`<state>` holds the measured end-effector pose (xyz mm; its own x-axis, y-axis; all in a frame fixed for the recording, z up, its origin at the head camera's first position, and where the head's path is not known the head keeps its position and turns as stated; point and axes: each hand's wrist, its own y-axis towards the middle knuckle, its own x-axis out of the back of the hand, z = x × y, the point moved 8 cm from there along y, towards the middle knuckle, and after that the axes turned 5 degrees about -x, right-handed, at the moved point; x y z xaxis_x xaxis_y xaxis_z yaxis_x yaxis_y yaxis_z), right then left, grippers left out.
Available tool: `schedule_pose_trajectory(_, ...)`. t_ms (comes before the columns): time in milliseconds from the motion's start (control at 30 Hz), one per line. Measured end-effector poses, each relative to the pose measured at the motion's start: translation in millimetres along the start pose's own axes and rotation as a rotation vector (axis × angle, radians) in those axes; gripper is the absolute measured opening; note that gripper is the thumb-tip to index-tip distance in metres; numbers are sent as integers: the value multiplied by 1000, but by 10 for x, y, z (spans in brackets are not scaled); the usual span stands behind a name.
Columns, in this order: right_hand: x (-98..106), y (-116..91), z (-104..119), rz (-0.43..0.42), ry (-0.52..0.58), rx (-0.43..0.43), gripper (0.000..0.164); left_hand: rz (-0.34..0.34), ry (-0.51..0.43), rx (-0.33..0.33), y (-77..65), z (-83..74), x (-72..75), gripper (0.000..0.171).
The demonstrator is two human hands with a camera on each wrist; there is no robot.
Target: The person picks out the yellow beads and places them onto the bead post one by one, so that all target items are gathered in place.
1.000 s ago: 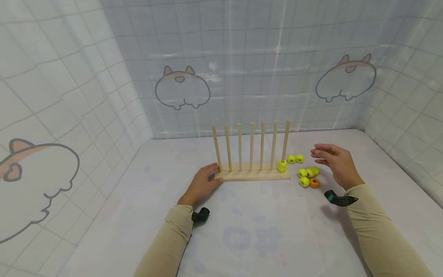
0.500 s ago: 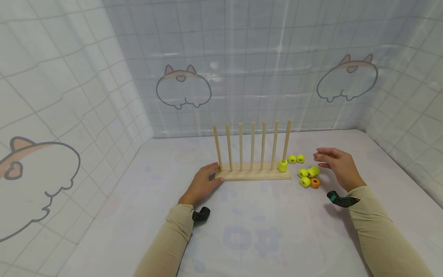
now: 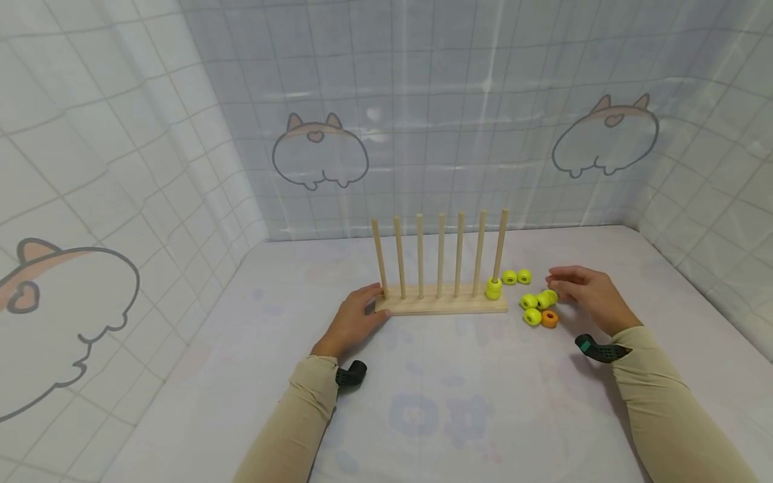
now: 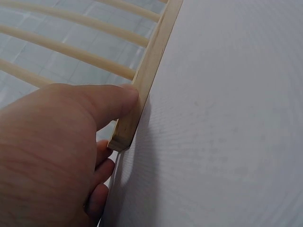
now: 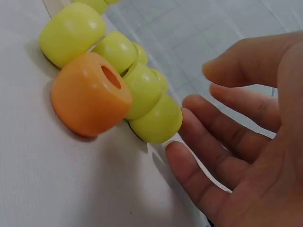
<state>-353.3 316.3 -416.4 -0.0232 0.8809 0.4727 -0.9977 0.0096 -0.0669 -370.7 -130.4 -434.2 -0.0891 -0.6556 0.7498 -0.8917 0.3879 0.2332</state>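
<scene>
A wooden rack with a row of upright pegs stands on the table. My left hand grips the left end of its base; in the left wrist view the thumb lies on the front of the base and fingers reach behind. Yellow beads are stacked on the rightmost peg. To the right of the rack lie several loose yellow beads and one orange bead. My right hand is beside them, thumb and fingers apart, fingertips close to the nearest yellow bead; contact is unclear.
Two more yellow beads lie behind the cluster, near the rack's right end. A pale patterned cloth covers the table. Tiled-pattern sheets with cartoon figures rise at the back and on both sides.
My right hand has moved down and slightly right, closer to the cluster of loose beads. The left hand keeps its grip on the rack, and the beads lie as before.
</scene>
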Motion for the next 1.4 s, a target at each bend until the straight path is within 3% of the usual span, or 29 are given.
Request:
schedule_pose_trajectory(467, -99, 19, -128, 119, -164, -69, 49, 1, 11, -27, 2, 10, -10, 53)
schedule_pose_trajectory(733, -130, 26, -112, 143, -235, -19, 51, 4, 6, -26, 1, 23, -4, 54)
schedule_pose_trajectory(1033, -128, 34, -101, 134, -268, -5, 53, 4, 4, -23, 17, 27, -4, 54)
schedule_pose_trajectory(1400, -93, 47, -120, 103, -272, -47, 56, 8, 2, -24, 25, 14, -3, 55)
